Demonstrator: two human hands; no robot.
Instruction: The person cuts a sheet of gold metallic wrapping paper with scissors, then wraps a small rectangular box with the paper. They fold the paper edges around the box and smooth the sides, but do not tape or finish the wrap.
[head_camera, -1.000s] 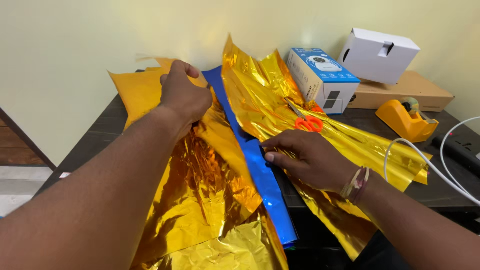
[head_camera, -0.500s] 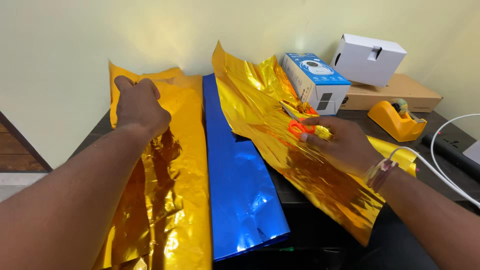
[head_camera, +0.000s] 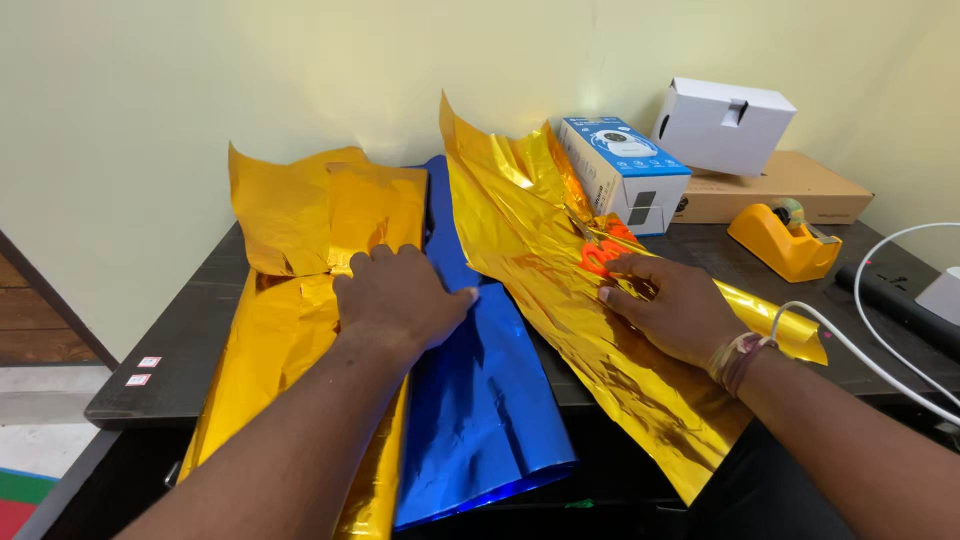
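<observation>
Gold foil sheets and one blue foil sheet cover most of the dark wooden table (head_camera: 180, 345). We see the left-hand smooth gold foil sheet (head_camera: 290, 300) hanging over the near edge, its far end folded back toward the wall. The shiny blue foil sheet (head_camera: 480, 400) lies beside it and also overhangs. The crinkled gold foil sheet (head_camera: 560, 280) lies at the right, tilted up against the blue-and-white carton (head_camera: 625, 175).

Our left hand (head_camera: 400, 300) rests flat, fingers spread and gripping nothing, across the seam between smooth gold and blue. Our right hand (head_camera: 675, 310) presses open on the crinkled sheet, fingertips just beside the orange-handled scissors (head_camera: 600, 250).

Risk, in our judgement: the overhanging foil may slide off if hand pressure lifts, and the scissor blades may tear the crinkled sheet.
</observation>
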